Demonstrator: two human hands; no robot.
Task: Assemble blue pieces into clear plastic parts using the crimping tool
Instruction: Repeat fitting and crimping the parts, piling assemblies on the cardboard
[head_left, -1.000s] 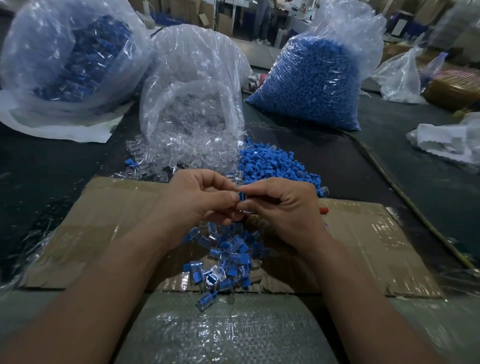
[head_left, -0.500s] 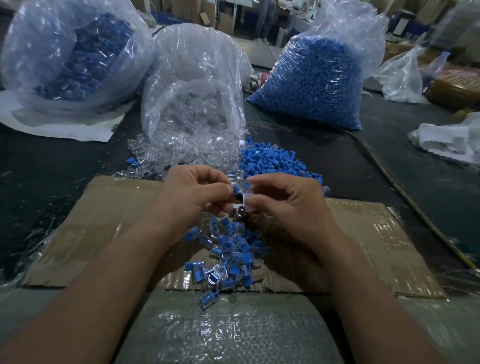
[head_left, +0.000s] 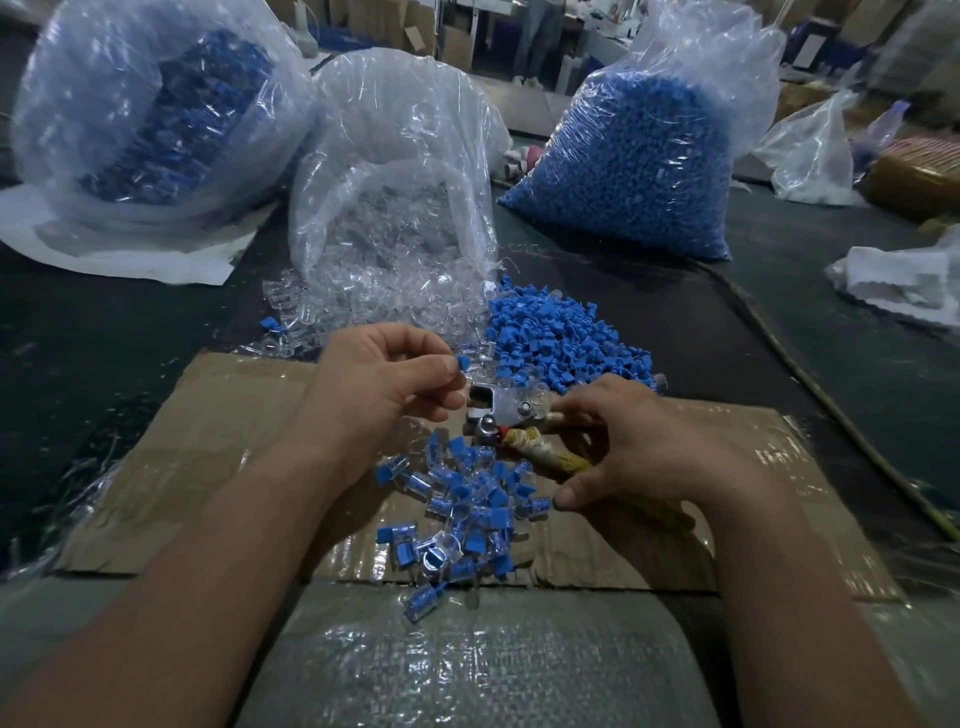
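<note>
— Blue piece (head_left: 464, 362): where is it sitting?
— It is being pinched between the thumb and forefinger of the left grip (head_left: 384, 379), which is hovering just to the left of the metal head of the crimping tool (head_left: 497, 410).
— And the other side?
— The right grip (head_left: 660, 447) is curling round the tape-wrapped handles (head_left: 543, 453), holding the tool over the cardboard sheet (head_left: 234, 431); the fingers are hiding how far the handles are being squeezed.
— What is lying around them?
— Assembled parts (head_left: 467, 504) are lying in a heap on the cardboard below both grips. Loose blue pieces (head_left: 561, 338) are piling just beyond the tool, touching clear plastic parts (head_left: 384, 296) that are spilling from an open clear bag (head_left: 400, 156).
— What is proving hard to make out?
— The left bag (head_left: 156, 114) is showing its blue contents only as a blur through crinkled plastic, and the frame is cutting off its top. Both forearms are running out of the lower edge.
— And the setting?
— Everything is sitting on a dark bench (head_left: 104, 343), with a woven plastic sack (head_left: 467, 665) lying at its near edge. A full bag of blue pieces (head_left: 639, 156) is standing at the back right; cartons (head_left: 452, 41) are showing dimly in the room behind.
</note>
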